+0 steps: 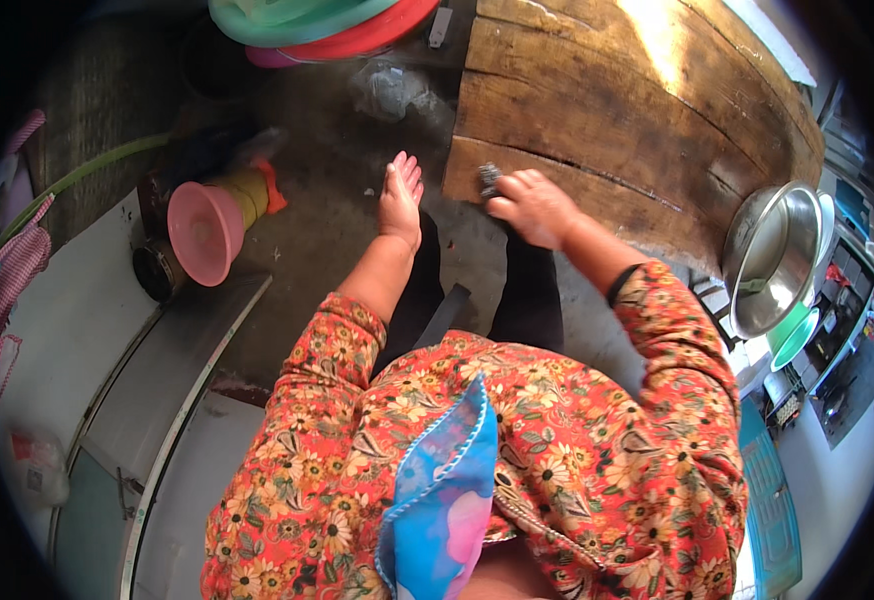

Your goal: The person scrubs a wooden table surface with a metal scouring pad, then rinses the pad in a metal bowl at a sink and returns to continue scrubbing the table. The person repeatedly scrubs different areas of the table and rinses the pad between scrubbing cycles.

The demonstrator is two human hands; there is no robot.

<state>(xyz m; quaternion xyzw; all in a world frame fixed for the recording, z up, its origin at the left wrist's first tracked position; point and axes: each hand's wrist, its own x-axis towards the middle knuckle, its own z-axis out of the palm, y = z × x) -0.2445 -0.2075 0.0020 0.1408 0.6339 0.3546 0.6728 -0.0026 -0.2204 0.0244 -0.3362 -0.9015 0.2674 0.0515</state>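
Observation:
My right hand point(536, 208) grips a grey scouring pad point(490, 181), apparently of steel wool, at the near left corner of a wooden tabletop point(594, 120). The board looks wet and has dark cracks between its planks. My left hand point(402, 196) is raised over the floor, left of the board, with its fingers extended and nothing in it.
A large metal basin point(773, 259) stands at the board's right end, with a green basin point(795, 337) beyond it. A pink basin point(204, 234) lies tilted at the left. Green and red basins point(302, 19) and a clear plastic bag point(390, 90) are at the top. A door point(189, 390) stands at lower left.

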